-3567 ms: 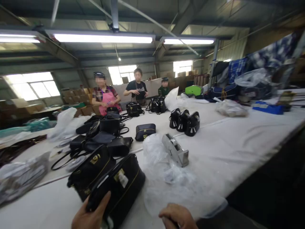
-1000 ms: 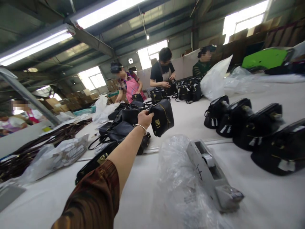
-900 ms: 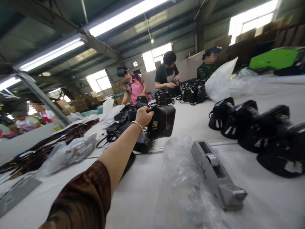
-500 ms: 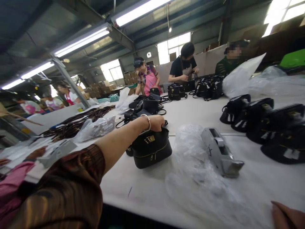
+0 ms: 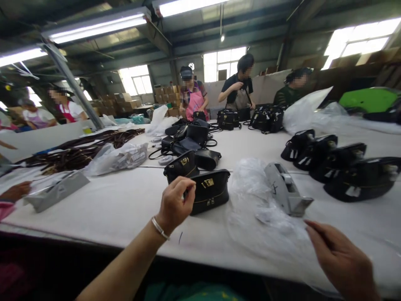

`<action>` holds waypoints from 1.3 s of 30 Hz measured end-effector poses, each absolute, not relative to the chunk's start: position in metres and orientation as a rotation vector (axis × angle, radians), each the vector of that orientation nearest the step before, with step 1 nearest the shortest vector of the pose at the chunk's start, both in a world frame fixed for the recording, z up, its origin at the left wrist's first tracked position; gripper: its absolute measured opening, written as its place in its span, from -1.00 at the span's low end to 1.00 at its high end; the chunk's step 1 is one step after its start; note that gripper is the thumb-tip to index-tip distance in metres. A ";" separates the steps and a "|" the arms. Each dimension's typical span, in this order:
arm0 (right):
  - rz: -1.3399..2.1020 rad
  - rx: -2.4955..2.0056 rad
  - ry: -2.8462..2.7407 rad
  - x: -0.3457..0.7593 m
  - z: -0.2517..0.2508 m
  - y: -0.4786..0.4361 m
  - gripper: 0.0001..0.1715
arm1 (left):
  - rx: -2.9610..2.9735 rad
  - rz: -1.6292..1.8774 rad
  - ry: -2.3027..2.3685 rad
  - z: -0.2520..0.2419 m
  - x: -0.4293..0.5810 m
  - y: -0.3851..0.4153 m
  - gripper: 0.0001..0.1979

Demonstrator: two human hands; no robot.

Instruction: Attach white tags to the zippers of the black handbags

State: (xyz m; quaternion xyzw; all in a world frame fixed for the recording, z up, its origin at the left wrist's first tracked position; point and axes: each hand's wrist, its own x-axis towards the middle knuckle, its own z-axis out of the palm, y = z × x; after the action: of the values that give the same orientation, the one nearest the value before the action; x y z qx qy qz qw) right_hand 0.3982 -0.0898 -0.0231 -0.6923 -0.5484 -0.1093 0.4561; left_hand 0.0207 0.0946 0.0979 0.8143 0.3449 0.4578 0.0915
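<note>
My left hand (image 5: 175,203) is curled shut against the left end of a small black bag (image 5: 210,191) with a gold clasp, which stands on the white table (image 5: 119,205). A second black bag (image 5: 181,165) sits just behind it. My right hand (image 5: 341,259) is at the lower right, fingers stretched out over a pile of clear plastic bags (image 5: 266,221), holding nothing that I can see.
A grey tape dispenser (image 5: 286,192) lies on the plastic. A row of black bags (image 5: 332,161) stands at the right and a heap of bags (image 5: 188,138) further back. Brown straps (image 5: 78,146) and another dispenser (image 5: 53,194) lie left. Several people (image 5: 194,94) work at the far side.
My left hand carried the black bag in from the far pile, set it down near the front edge and slid to its left end. My right hand came up over the plastic.
</note>
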 end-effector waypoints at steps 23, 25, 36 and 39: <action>0.531 -1.397 -1.563 0.212 0.051 0.093 -0.78 | 1.479 1.127 0.883 0.027 0.055 0.081 -0.43; 0.617 -1.407 -1.486 0.211 0.050 0.092 -0.75 | 1.609 1.188 0.866 0.029 0.054 0.078 -0.49; 0.667 -1.467 -1.174 0.197 0.026 0.092 -0.67 | 1.688 1.197 0.875 0.022 0.051 0.075 -0.79; 0.633 -1.569 -1.171 0.192 0.025 0.094 -0.70 | 1.496 1.181 0.892 0.015 0.057 0.077 -0.76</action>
State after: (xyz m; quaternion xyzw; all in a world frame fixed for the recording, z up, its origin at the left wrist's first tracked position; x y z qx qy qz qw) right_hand 0.1923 0.0939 0.0254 -0.6532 -0.4876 0.2634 0.5159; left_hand 0.0570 0.0767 0.0155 0.6175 0.3680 0.4875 0.4956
